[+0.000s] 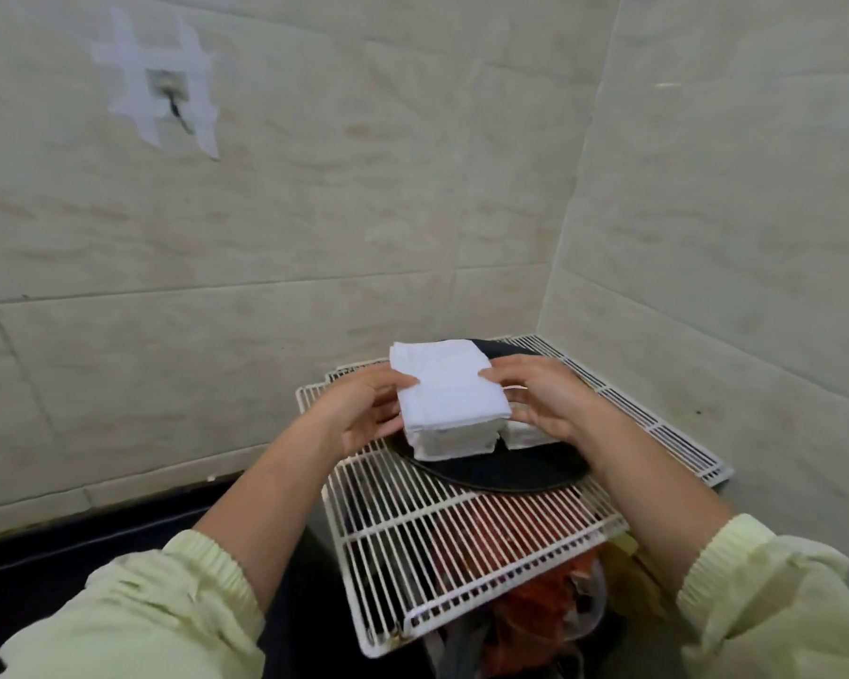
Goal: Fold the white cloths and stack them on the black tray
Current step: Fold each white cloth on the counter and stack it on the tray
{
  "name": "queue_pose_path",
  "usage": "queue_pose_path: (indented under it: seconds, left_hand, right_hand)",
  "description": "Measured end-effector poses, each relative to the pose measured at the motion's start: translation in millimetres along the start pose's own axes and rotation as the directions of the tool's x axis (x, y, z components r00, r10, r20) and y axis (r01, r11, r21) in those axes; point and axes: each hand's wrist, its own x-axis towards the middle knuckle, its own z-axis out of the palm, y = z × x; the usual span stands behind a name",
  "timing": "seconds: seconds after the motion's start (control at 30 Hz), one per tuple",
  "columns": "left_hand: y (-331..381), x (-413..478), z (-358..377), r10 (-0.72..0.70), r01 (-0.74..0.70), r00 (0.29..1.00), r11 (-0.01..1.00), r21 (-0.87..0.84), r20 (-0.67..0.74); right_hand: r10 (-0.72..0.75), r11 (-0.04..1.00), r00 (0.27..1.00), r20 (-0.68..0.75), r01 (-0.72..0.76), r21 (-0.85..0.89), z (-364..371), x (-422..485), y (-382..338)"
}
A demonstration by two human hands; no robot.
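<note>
White cloths [442, 394] – on black tray [501, 475] – held between left hand [363, 409] and right hand [545, 399].

White cloths [442, 399] on black tray [501, 475], white barred rack [461, 526] under the tray, red-orange clutter [550, 600] below it, pale green sleeves [167, 605] this side, beige veined tiles [314, 188] behind, white hash of tape [158, 80] up left of it.

Beige tiled corner walls [412, 164], taped patch [160, 85], dark floor [69, 541]
</note>
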Motion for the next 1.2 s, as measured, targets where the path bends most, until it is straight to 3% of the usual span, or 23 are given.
queue_pose_path:
  seconds: [0.17, 0.33, 0.5, 0.63, 1.0, 1.2]
  left_hand:
    - [3, 31, 24, 0.029, -0.026, 0.996, 0.999, 0.041, -0.09]
    - [-2, 54, 30, 0.028, -0.016, 0.987, 0.997, 0.078, -0.16]
    - [-15, 67, 22, -0.017, 0.036, 0.973, 0.996, 0.083, -0.229]
    - [-23, 71, 15, -0.027, 0.043, 0.971, 0.997, 0.065, -0.238]
    - [-26, 65, 7, 0.037, 0.0, 0.964, 0.99, 0.141, -0.262]
    - [-20, 51, -15, 0.109, -0.039, 0.945, 0.973, 0.227, -0.308]
  right_hand:
    - [0.002, 0.988, 1.0, -0.03, -0.007, -0.155, -22, 33, -7]
    - [-0.095, 0.945, 0.992, -0.088, 0.062, -0.321, -27, 59, -5]
    - [-0.215, 0.754, 0.974, -0.067, 0.122, -0.645, -21, 77, 6]
    - [-0.249, 0.604, 0.968, -0.042, 0.121, -0.788, -11, 80, 10]
    - [-0.268, 0.371, 0.963, 0.02, 0.123, -0.921, 1, 71, 16]
    - [-0.394, 0.362, 0.918, 0.035, 0.191, -0.912, 15, 59, 4]
